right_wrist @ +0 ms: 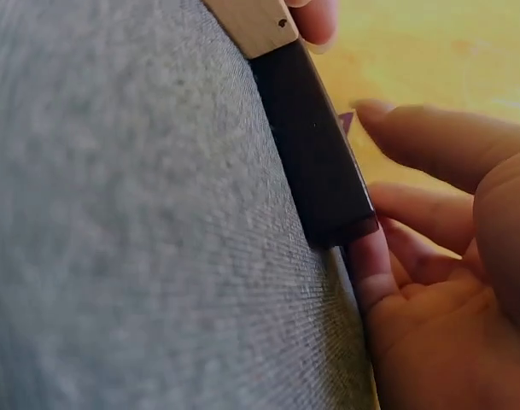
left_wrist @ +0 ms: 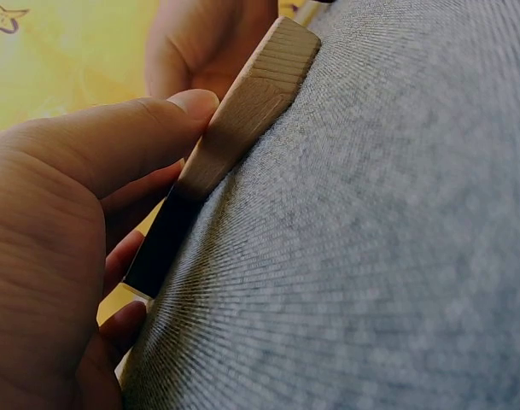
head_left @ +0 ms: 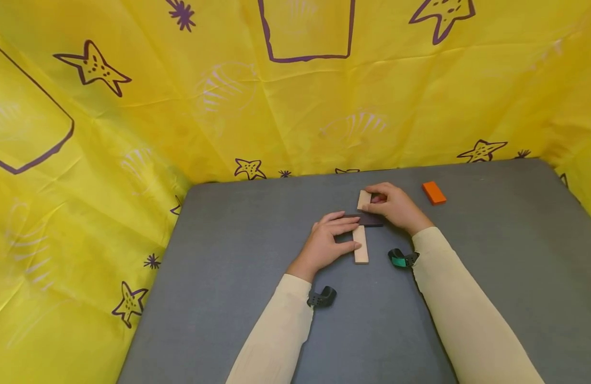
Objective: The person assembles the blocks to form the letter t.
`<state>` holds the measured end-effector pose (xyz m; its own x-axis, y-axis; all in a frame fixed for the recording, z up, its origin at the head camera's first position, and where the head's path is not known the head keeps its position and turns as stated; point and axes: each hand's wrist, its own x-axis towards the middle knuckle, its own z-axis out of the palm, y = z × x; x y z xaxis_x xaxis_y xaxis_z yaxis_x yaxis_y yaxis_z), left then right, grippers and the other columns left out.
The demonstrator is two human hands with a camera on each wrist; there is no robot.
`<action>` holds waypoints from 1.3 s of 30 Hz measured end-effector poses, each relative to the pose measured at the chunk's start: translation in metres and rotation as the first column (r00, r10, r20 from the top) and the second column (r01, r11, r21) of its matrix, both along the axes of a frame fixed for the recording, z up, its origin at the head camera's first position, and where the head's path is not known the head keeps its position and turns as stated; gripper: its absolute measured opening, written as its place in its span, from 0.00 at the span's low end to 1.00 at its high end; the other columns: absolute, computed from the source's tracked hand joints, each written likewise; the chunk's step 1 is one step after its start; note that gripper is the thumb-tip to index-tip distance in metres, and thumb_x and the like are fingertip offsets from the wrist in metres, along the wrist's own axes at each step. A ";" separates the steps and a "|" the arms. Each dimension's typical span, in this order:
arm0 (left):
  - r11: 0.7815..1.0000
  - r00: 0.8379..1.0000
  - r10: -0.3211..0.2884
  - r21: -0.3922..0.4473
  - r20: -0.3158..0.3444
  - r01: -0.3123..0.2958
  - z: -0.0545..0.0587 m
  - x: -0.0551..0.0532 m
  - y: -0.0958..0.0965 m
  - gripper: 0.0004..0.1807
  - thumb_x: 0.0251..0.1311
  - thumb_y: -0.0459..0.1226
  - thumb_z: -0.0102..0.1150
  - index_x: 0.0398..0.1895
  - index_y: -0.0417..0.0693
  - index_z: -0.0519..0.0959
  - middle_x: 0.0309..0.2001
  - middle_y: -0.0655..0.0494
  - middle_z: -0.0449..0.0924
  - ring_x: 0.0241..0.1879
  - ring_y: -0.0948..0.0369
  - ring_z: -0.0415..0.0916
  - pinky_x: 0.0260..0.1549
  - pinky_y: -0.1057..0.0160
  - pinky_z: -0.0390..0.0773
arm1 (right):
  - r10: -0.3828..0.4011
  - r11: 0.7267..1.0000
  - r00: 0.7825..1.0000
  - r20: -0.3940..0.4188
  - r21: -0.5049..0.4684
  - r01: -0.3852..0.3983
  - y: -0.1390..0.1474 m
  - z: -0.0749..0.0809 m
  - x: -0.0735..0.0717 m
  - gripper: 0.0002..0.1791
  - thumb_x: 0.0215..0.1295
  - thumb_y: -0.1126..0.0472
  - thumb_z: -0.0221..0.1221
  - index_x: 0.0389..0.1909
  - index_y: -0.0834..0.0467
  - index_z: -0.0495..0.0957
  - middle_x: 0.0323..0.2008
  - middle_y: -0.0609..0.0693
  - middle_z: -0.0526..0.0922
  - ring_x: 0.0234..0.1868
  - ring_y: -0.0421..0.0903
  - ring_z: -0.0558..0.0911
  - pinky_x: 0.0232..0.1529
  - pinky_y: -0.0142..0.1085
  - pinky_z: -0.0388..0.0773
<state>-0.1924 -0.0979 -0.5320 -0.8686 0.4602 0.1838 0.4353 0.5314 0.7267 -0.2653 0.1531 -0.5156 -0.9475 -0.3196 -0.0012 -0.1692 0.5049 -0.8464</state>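
Two pale wooden blocks and a dark block lie together on the grey table. My left hand (head_left: 326, 240) has its thumb on the near wooden block (head_left: 361, 253), while its fingers reach over the left end of the dark block (head_left: 371, 219). Beyond the dark block, my right hand (head_left: 395, 207) pinches the far wooden block (head_left: 364, 199) between thumb and fingers. Seen from the left wrist, the near wooden block (left_wrist: 264, 81) meets the dark block (left_wrist: 164, 243) end to side. In the right wrist view the dark block (right_wrist: 311, 145) hides the far wooden block.
An orange block (head_left: 434, 193) lies to the right of my right hand, near the back of the grey table (head_left: 228, 320). A yellow printed cloth (head_left: 300, 106) hangs behind the table and along its sides. Dark bands with cameras circle both wrists.
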 end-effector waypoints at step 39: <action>1.000 1.000 0.006 0.004 0.010 -0.006 0.002 0.001 0.000 0.27 0.66 0.43 0.80 0.68 0.53 0.87 0.68 0.69 0.81 0.78 0.66 0.60 0.69 0.43 0.61 | 0.059 0.996 0.996 -0.069 -0.056 -0.063 -0.019 -0.012 0.005 0.23 0.82 0.69 0.59 0.74 0.65 0.77 0.72 0.63 0.76 0.66 0.62 0.78 0.69 0.59 0.71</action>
